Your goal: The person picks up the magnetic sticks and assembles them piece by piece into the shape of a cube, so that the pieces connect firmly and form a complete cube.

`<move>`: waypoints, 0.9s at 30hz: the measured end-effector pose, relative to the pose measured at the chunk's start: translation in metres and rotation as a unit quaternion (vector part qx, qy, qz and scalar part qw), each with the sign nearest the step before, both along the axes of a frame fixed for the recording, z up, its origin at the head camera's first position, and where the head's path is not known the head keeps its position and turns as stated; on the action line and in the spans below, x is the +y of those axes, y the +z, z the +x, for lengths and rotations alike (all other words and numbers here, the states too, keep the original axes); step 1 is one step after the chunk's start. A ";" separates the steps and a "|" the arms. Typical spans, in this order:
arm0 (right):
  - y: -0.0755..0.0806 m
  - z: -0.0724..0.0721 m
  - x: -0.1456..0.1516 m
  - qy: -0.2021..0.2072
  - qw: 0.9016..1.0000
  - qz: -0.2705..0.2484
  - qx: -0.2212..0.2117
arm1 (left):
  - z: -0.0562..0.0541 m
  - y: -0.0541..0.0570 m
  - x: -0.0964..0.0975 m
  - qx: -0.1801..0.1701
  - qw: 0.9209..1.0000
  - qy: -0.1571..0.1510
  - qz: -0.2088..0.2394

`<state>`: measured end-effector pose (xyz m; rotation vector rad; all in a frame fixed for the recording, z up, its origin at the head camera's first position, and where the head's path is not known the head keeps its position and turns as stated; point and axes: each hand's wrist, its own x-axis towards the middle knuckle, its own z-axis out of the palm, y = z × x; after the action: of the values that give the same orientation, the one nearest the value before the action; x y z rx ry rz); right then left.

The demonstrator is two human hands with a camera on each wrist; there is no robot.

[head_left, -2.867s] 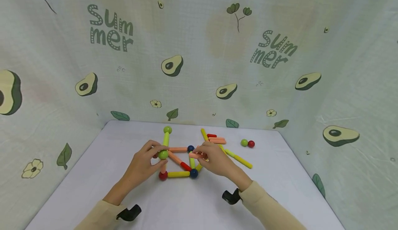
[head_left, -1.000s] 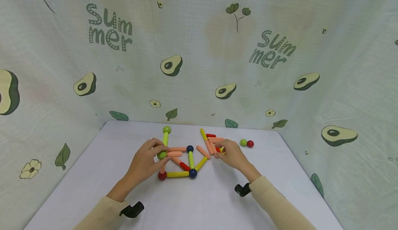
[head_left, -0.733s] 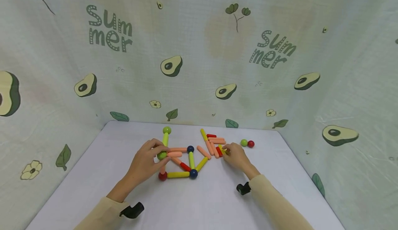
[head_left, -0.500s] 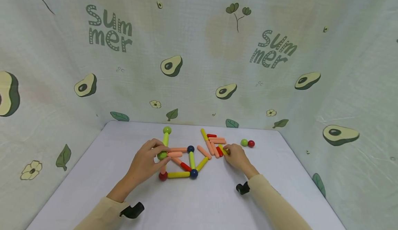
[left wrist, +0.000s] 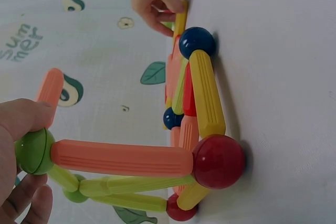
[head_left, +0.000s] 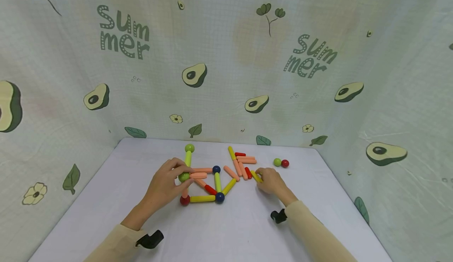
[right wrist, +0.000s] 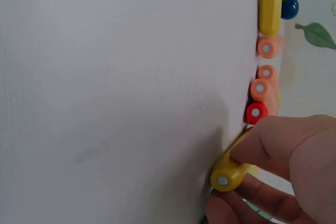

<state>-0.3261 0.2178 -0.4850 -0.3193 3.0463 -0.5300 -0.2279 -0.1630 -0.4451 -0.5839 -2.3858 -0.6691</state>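
Observation:
My left hand [head_left: 169,183] grips a green ball [left wrist: 34,151] at the raised corner of a frame of magnetic sticks and balls. From that ball a salmon stick [head_left: 199,175] juts out to the right, its far end free. Another salmon stick [left wrist: 123,158] runs from it down to a red ball [left wrist: 219,161] on the table. A yellow stick [head_left: 203,199] joins the red ball to a blue ball [head_left: 220,198]. To the right, my right hand [head_left: 271,181] pinches a yellow stick [right wrist: 229,170] lying on the table, thumb over it. Some of its fingers are hidden.
Several loose salmon sticks [head_left: 246,161] and a short red stick [head_left: 248,173] lie left of my right hand. A loose green ball [head_left: 277,162] and red ball [head_left: 285,163] sit farther back. A patterned cloth [head_left: 226,96] hangs behind the white table [head_left: 230,234].
The salmon stick that my right hand held is now on the green ball. My right hand moved right to the loose sticks and drew the yellow stick away from the red one. My left hand stays put.

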 end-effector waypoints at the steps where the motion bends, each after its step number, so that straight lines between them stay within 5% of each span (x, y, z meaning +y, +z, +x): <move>1: 0.000 0.000 0.000 -0.001 1.000 -0.001 0.000 | 0.000 0.000 0.000 0.001 1.000 0.000 0.000; 11: -0.001 0.000 0.000 -0.003 1.000 -0.013 0.011 | -0.001 -0.001 0.001 -0.002 1.000 -0.001 -0.003; 14: -0.001 0.003 -0.005 0.000 0.999 -0.011 0.037 | 0.000 -0.001 0.001 -0.008 1.000 -0.001 -0.004; 17: 0.009 0.012 -0.020 0.046 0.995 -0.034 0.085 | 0.000 -0.001 0.001 -0.014 1.000 -0.002 -0.006; 20: 0.033 0.028 -0.048 0.134 0.981 -0.098 0.105 | 0.001 0.000 0.001 -0.014 1.000 -0.009 -0.003; 23: 0.055 0.044 -0.080 0.227 0.955 -0.160 0.104 | 0.000 -0.001 -0.001 -0.009 1.000 -0.019 0.006; 27: 0.068 0.060 -0.118 0.294 0.930 -0.192 0.111 | 0.000 -0.002 -0.003 -0.004 0.999 -0.036 0.024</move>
<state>-0.2658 0.1003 -0.4165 -1.3289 2.7824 -1.0810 -0.2278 -0.1663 -0.4470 -0.6504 -2.3587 -0.7584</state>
